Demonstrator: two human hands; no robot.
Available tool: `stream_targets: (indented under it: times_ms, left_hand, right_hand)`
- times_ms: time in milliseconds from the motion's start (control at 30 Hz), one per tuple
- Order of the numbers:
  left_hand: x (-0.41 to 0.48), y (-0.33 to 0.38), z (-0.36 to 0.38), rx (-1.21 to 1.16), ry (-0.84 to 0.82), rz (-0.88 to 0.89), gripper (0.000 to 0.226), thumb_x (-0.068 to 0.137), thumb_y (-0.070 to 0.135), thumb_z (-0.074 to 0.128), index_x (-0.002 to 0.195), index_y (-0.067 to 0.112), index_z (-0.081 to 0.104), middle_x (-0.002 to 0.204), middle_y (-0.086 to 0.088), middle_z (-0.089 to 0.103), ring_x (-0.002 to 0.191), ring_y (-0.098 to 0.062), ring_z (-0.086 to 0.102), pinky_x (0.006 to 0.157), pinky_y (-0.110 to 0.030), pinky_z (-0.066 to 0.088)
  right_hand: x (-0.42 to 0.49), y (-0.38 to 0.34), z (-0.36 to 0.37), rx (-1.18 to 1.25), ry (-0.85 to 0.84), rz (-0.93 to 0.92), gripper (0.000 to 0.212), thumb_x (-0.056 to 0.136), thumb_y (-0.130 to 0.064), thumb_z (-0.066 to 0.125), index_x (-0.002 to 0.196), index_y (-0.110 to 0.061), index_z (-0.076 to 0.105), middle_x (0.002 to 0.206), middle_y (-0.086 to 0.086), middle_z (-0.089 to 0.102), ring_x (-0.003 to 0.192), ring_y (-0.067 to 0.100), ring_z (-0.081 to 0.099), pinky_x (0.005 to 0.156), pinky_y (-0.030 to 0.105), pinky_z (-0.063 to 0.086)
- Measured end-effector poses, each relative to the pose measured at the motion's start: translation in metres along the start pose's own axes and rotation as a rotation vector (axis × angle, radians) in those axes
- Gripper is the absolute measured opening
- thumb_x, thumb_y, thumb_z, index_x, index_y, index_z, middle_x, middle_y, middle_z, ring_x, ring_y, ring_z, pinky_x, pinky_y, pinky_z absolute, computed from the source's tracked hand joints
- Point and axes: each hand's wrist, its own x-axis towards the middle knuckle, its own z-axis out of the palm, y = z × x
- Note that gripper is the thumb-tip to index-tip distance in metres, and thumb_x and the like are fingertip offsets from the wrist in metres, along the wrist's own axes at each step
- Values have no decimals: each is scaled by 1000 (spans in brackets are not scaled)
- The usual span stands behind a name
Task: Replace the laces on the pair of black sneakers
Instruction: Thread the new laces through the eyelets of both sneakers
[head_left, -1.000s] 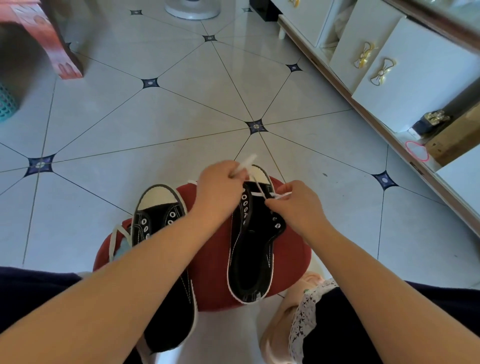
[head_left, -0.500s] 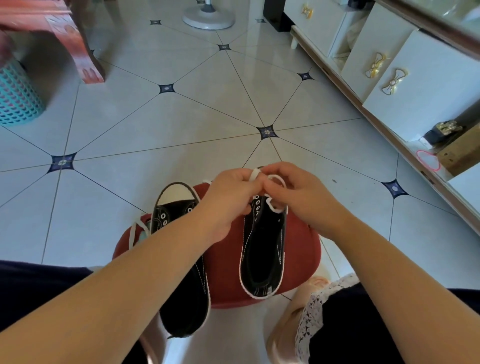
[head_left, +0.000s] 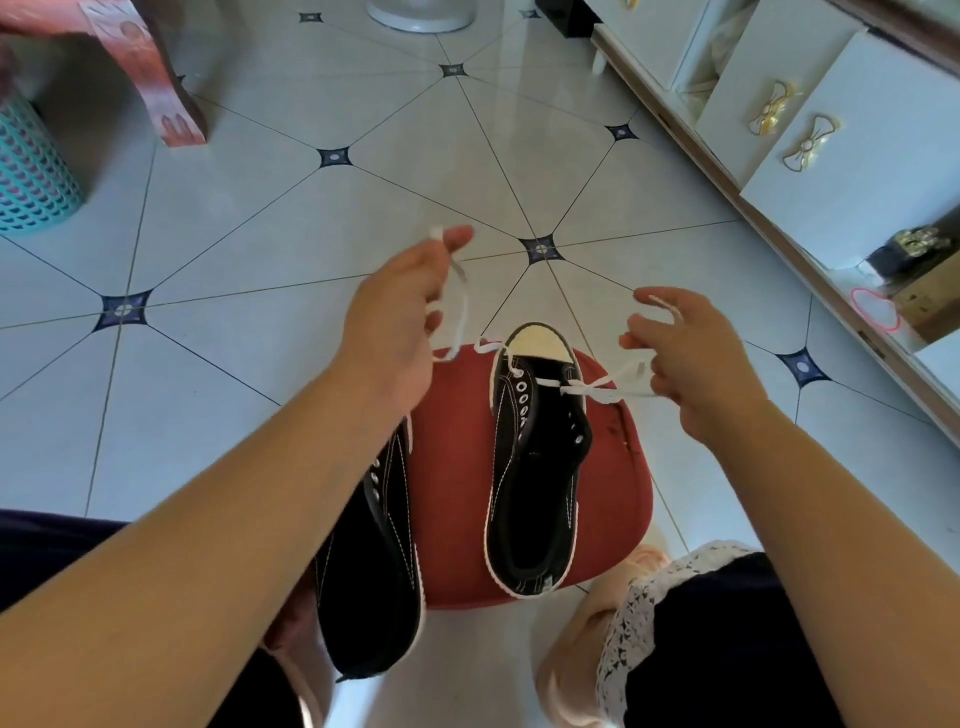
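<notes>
Head view: I see left hand (head_left: 400, 319) pinching one flat white lace (head_left: 464, 312) end, right hand (head_left: 696, 364) gripping the other; black canvas sneaker (head_left: 535, 467), white rubber toe.

On stool (head_left: 452, 493), left sneaker (head_left: 374, 571) beside right sneaker (head_left: 535, 493); basket (head_left: 31, 171) far left, cabinet (head_left: 857, 182) along right.

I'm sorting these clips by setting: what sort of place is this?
Probably a room in a home: a glossy tiled floor, white cabinets with gold bow-shaped handles, a teal plastic basket, and the black sneakers resting on a low red stool.
</notes>
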Motion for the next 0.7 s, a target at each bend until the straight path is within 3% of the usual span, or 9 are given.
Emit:
stream_targets:
  times_ms: [100, 200, 300, 400, 533, 600, 700]
  left_hand:
    - [4, -10, 0, 46, -20, -87, 20, 93, 19, 53, 84, 26, 70, 93, 17, 62, 71, -4, 37, 66, -20, 33]
    - [-2, -42, 7, 76, -67, -231, 12, 88, 14, 61, 96, 13, 69, 87, 7, 66, 69, -5, 45, 58, -15, 38]
    - [-1, -59, 9, 168, -52, -196, 17, 85, 8, 64, 101, 4, 67, 71, -1, 60, 59, -5, 51, 52, -11, 45]
    - [0, -61, 11, 200, -51, -165, 6, 86, 1, 61, 82, 4, 64, 71, -2, 59, 59, -6, 56, 56, -10, 51]
    - [-1, -62, 13, 250, -69, -132, 14, 84, -7, 59, 75, 4, 59, 75, -6, 60, 63, -9, 59, 57, -10, 53]
    - [1, -65, 13, 280, -59, -118, 15, 83, -7, 60, 74, 5, 58, 75, -8, 60, 63, -11, 61, 59, -13, 55]
    - [7, -71, 11, 369, -16, -81, 21, 80, -5, 63, 69, 12, 59, 79, -2, 64, 68, -18, 64, 77, -32, 58]
  right_hand:
    - [-6, 6, 13, -231, -206, -83, 15, 81, -15, 63, 94, -12, 69, 86, 5, 65, 57, 7, 44, 56, 23, 37]
    - [-12, 14, 30, -529, -259, -255, 29, 80, -26, 59, 75, 2, 62, 66, 14, 53, 56, 16, 42, 62, 30, 34]
    - [-11, 15, 37, -660, -254, -281, 23, 82, -28, 57, 78, -10, 71, 74, 7, 66, 70, 20, 60, 62, 31, 43]
    - [-11, 13, 40, -760, -290, -255, 20, 83, -22, 53, 84, -17, 73, 83, 6, 69, 76, 18, 62, 57, 24, 41]
    - [-9, 16, 43, -682, -356, -169, 20, 82, -13, 53, 88, -12, 72, 72, 6, 62, 57, 12, 48, 46, 18, 33]
    - [-8, 18, 44, -564, -381, -119, 19, 81, -8, 54, 89, -10, 71, 73, 9, 61, 56, 13, 45, 46, 19, 32]
    - [-7, 21, 43, -405, -372, -55, 18, 79, -1, 56, 91, -4, 69, 66, 8, 53, 50, 12, 36, 44, 21, 27]
